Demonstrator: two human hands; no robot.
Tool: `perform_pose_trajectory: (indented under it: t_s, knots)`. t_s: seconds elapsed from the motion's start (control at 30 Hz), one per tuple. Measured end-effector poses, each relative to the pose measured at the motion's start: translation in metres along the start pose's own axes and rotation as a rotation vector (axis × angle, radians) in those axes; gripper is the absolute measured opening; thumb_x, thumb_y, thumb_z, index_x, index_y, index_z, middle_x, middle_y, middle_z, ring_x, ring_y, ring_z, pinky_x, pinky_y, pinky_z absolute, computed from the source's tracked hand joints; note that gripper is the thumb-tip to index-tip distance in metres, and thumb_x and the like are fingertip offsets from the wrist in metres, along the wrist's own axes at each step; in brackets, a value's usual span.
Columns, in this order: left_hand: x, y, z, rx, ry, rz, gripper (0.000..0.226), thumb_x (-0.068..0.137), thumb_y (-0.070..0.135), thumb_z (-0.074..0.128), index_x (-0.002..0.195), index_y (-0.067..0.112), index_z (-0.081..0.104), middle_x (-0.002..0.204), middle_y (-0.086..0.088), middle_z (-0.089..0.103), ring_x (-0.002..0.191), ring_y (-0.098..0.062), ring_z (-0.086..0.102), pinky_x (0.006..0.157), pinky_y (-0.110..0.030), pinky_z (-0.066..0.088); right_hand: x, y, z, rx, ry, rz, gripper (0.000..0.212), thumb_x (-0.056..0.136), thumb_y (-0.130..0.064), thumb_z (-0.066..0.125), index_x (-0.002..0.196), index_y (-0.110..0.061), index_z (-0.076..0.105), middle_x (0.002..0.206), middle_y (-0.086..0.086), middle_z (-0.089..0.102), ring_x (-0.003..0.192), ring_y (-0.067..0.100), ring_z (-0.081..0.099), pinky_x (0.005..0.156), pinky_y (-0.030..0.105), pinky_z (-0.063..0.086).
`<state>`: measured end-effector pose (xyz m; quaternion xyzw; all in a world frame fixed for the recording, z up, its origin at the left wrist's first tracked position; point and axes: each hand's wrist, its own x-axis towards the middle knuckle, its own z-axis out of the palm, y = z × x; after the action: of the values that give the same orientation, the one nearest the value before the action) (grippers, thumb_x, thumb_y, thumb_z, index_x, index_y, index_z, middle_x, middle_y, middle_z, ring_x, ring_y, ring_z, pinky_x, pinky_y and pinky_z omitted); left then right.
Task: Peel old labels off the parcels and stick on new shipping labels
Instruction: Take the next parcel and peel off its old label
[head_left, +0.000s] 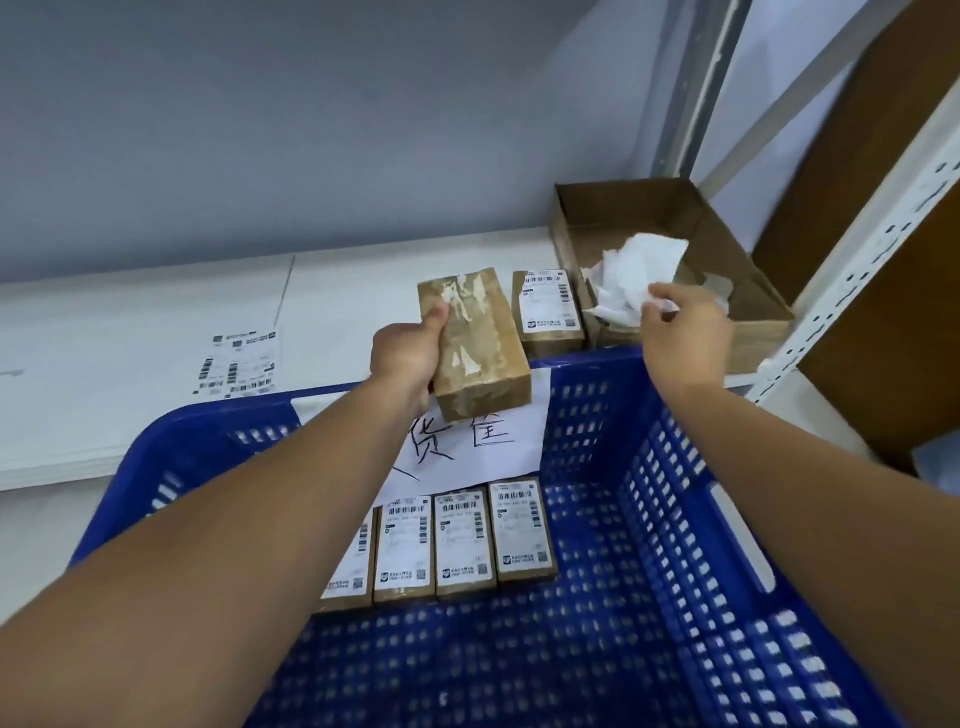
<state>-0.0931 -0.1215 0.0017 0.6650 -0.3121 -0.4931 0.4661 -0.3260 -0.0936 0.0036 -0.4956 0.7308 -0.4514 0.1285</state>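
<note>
Parcel (475, 343), stripped to residue, sits gripped in left hand (405, 358) above blue crate (670, 499); right hand (685, 332) pinches white scrap (665, 304) over waste box (753, 332). Judged part done: its new label remains outstanding; four crate parcels (462, 540) carry labels.

Of the left hand (402, 358) only the thumb and back showed; its fingers were hidden behind the parcel (478, 348). The right hand (685, 332) faced away, so the fingertips pinching the paper (634, 265) were mostly hidden. The left forearm covered most of the leftmost parcel (358, 561) at lower centre. Parcel and forearm hid part of the sign (498, 447), leaving its characters incomplete. Print on the sheet (239, 366) at centre left was too blurred to read. The basket (675, 467) ran off the bottom edge, and its rim hid the near wall of the box (727, 244). At the right edge a pale blue thing (935, 462) was too cropped to identify.
</note>
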Motion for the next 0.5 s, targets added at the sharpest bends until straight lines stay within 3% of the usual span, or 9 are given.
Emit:
perform_pose_trajectory:
  t_s: [0.17,0.27,0.37,0.5]
  knots:
    - [0.034,0.002,0.007,0.054,0.072,-0.003,0.042,0.082,0.053,0.065,0.073,0.012,0.059,0.084,-0.007,0.07,0.079,-0.028,0.068,0.07,-0.036,0.056,0.025,0.0,0.002,-0.091,0.11,-0.059,0.027,0.095,-0.001,0.049,0.117,-0.017,0.054,0.115,0.005,0.062,0.099,0.023,0.059,0.079,0.036,0.049]
    - [0.046,0.004,0.009,0.127,0.101,0.021,0.048,0.079,0.06,0.063,0.071,0.013,0.057,0.084,-0.008,0.07,0.081,-0.031,0.068,0.08,-0.046,0.056,0.041,0.003,0.0,-0.174,0.187,-0.092,0.03,0.092,0.003,0.049,0.116,-0.015,0.05,0.111,0.007,0.061,0.104,0.028,0.056,0.084,0.044,0.05]
    - [0.054,0.003,0.014,0.143,0.118,0.032,0.05,0.078,0.061,0.065,0.072,0.011,0.057,0.083,-0.008,0.069,0.08,-0.032,0.068,0.08,-0.047,0.056,0.057,0.015,-0.001,-0.354,0.104,-0.209,0.042,0.091,0.007,0.046,0.128,-0.011,0.054,0.126,0.012,0.057,0.117,0.032,0.048,0.089,0.045,0.043]
    - [0.056,0.001,0.025,0.191,0.13,0.049,0.043,0.085,0.051,0.063,0.076,0.01,0.055,0.078,-0.004,0.061,0.08,-0.025,0.061,0.072,-0.03,0.049,0.074,0.038,0.012,-0.607,-0.11,-0.344,0.041,0.091,0.009,0.05,0.129,-0.002,0.058,0.126,0.02,0.058,0.117,0.038,0.047,0.091,0.042,0.042]
